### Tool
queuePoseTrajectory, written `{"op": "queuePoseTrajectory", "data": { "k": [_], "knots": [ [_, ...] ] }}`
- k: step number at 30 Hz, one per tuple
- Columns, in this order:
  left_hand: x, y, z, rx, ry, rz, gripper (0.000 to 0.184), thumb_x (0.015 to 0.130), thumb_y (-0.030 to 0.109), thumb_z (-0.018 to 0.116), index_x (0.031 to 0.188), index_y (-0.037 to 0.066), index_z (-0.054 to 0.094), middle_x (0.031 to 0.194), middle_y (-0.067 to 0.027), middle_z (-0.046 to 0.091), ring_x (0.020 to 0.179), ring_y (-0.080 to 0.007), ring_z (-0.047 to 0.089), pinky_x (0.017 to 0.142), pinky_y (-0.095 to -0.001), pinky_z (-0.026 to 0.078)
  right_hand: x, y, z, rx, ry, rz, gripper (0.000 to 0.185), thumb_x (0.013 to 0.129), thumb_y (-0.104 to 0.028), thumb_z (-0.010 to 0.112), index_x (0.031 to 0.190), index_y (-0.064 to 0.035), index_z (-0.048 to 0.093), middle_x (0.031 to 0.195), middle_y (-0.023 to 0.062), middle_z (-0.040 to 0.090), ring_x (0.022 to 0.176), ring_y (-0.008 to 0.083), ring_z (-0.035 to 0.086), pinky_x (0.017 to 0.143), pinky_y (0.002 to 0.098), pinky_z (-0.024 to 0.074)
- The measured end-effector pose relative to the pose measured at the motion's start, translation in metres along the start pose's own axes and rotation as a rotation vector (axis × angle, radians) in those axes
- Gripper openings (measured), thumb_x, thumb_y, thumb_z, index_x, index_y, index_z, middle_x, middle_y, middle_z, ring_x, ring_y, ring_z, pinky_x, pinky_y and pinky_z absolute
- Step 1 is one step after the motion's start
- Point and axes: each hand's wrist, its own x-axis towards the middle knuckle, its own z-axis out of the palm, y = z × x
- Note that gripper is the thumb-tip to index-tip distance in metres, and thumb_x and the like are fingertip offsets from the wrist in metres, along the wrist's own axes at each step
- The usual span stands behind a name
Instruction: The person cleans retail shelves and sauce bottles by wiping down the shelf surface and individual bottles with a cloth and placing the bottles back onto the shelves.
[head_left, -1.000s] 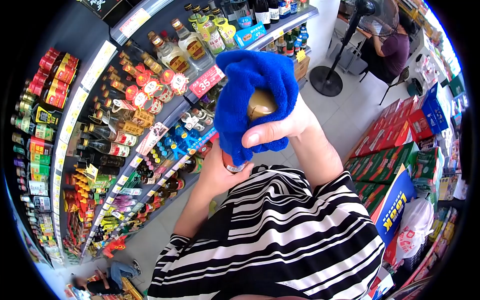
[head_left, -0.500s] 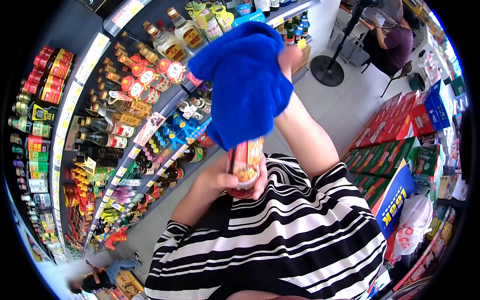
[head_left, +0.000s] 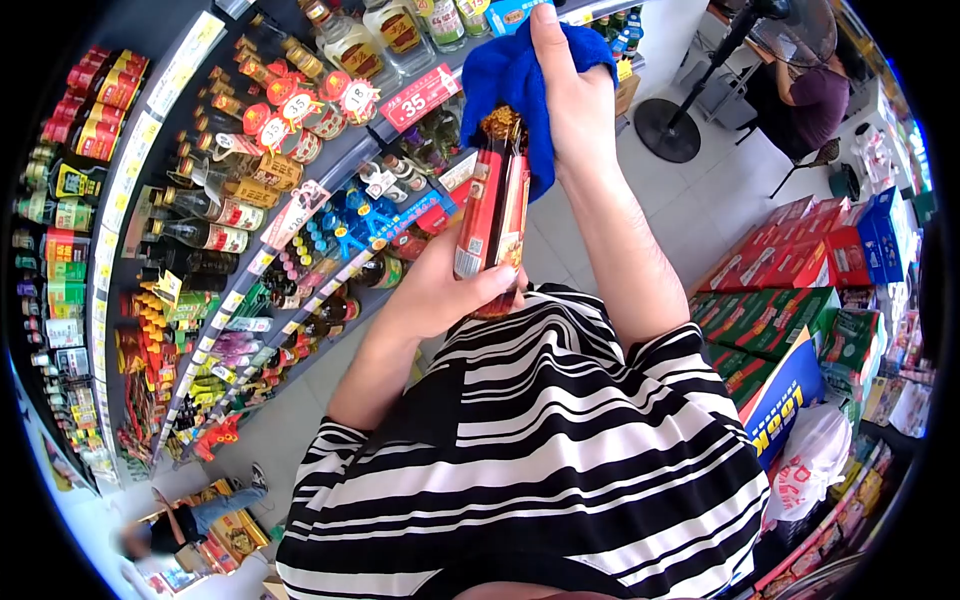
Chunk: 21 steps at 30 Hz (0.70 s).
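My left hand (head_left: 440,292) is wrapped around the lower part of a sauce bottle (head_left: 482,215) with a red label and dark contents. A barcode shows on the label, and the bottle's far end points up and away from me. Over that far end lies a blue cloth (head_left: 495,75), which hides its tip. My right hand (head_left: 580,110) grips the cloth from the right, thumb stretched along its top, and the other fingers are hidden behind it. The cloth touches the bottle's upper right side.
Shelves of bottles (head_left: 225,205) with price tags curve along the left. A black fan stand (head_left: 667,130) and a seated person (head_left: 815,100) are at upper right. Red boxes (head_left: 790,240) and green boxes (head_left: 770,315) are stacked at right. Another person (head_left: 180,525) is at lower left.
The bottle has risen and turned, showing its barcode side. My right hand and the cloth have moved up and right, uncovering more of the bottle. My left hand has risen with the bottle.
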Motion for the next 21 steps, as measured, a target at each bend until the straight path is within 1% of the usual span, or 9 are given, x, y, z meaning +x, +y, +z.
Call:
{"op": "queuePoseTrajectory", "data": {
  "k": [2,8,9,10,12,14,16,19,21],
  "knots": [
    [0.000,0.001,0.000,0.082,0.033,0.028,0.040,0.082,0.017,0.060,0.114,-0.001,0.044,0.087,-0.0122,0.061,0.073,-0.0197,0.063,0.068,-0.0326,0.051,-0.001,0.002,0.000,0.008,-0.051,-0.030,0.038,0.091,-0.038,0.057,0.090,0.0000,0.061,0.077,0.0012,0.061,0.067,0.0076,0.055,0.062,0.0240,0.0463],
    [-0.002,0.002,-0.002,0.071,0.061,0.011,0.039,0.082,0.016,0.060,0.113,-0.001,0.044,0.087,-0.0114,0.061,0.073,-0.0191,0.063,0.068,-0.0323,0.052,0.001,0.010,-0.007,-0.138,-0.212,-0.122,0.042,0.092,-0.042,0.053,0.093,-0.0002,0.061,0.082,0.0007,0.061,0.072,0.0063,0.054,0.067,0.0229,0.0456],
    [-0.001,0.001,-0.002,0.065,0.050,0.010,0.040,0.082,0.016,0.061,0.114,-0.001,0.044,0.088,-0.0112,0.061,0.073,-0.0184,0.062,0.068,-0.0317,0.052,0.006,0.001,-0.011,-0.056,-0.246,0.004,0.035,0.091,-0.033,0.058,0.072,-0.0037,0.063,0.064,0.0003,0.060,0.058,0.0078,0.055,0.051,0.0212,0.0415],
    [-0.001,0.000,-0.001,0.080,0.062,0.010,0.040,0.082,0.016,0.061,0.114,-0.001,0.044,0.088,-0.0111,0.061,0.073,-0.0182,0.062,0.068,-0.0315,0.052,0.001,0.001,0.003,-0.082,-0.024,-0.111,0.040,0.093,-0.028,0.054,0.061,-0.0051,0.058,0.054,-0.0035,0.054,0.044,0.0057,0.047,0.042,0.0209,0.0347],
    [-0.001,0.001,0.001,0.111,0.084,0.010,0.041,0.081,0.016,0.061,0.114,-0.001,0.044,0.088,-0.0110,0.061,0.074,-0.0179,0.062,0.068,-0.0310,0.052,0.002,0.005,-0.001,-0.045,0.043,-0.045,0.039,0.093,-0.029,0.055,0.063,-0.0049,0.059,0.056,-0.0027,0.055,0.046,0.0055,0.048,0.043,0.0206,0.0357],
    [-0.001,0.005,0.002,0.124,0.056,0.000,0.043,0.082,0.017,0.062,0.115,-0.002,0.043,0.089,-0.0107,0.060,0.075,-0.0174,0.062,0.067,-0.0307,0.052,0.008,0.017,0.001,-0.021,0.249,-0.102,0.038,0.093,-0.029,0.055,0.063,-0.0062,0.059,0.056,-0.0044,0.054,0.046,0.0047,0.046,0.042,0.0213,0.0354],
    [0.001,0.005,0.004,0.138,0.023,0.025,0.044,0.082,0.017,0.062,0.116,-0.002,0.041,0.088,-0.0108,0.060,0.075,-0.0175,0.062,0.068,-0.0309,0.052,0.010,0.020,-0.004,0.075,0.151,-0.273,0.035,0.094,-0.028,0.054,0.067,-0.0054,0.059,0.060,-0.0049,0.055,0.049,0.0042,0.047,0.044,0.0208,0.0366],
    [0.003,0.004,0.007,0.134,0.035,0.019,0.047,0.082,0.018,0.062,0.118,-0.002,0.038,0.088,-0.0113,0.060,0.074,-0.0172,0.062,0.068,-0.0309,0.052,0.016,0.022,0.000,0.073,0.327,-0.279,0.032,0.094,-0.026,0.054,0.072,-0.0042,0.060,0.065,-0.0051,0.055,0.053,0.0035,0.047,0.047,0.0204,0.0370],
    [0.004,0.004,0.007,0.119,0.027,0.005,0.047,0.082,0.017,0.061,0.118,-0.002,0.038,0.089,-0.0112,0.060,0.075,-0.0168,0.062,0.068,-0.0305,0.052,0.018,0.026,-0.004,0.021,0.331,-0.290,0.032,0.094,-0.028,0.053,0.074,-0.0039,0.060,0.067,-0.0050,0.054,0.057,0.0031,0.048,0.049,0.0211,0.0377]
  ]
}}
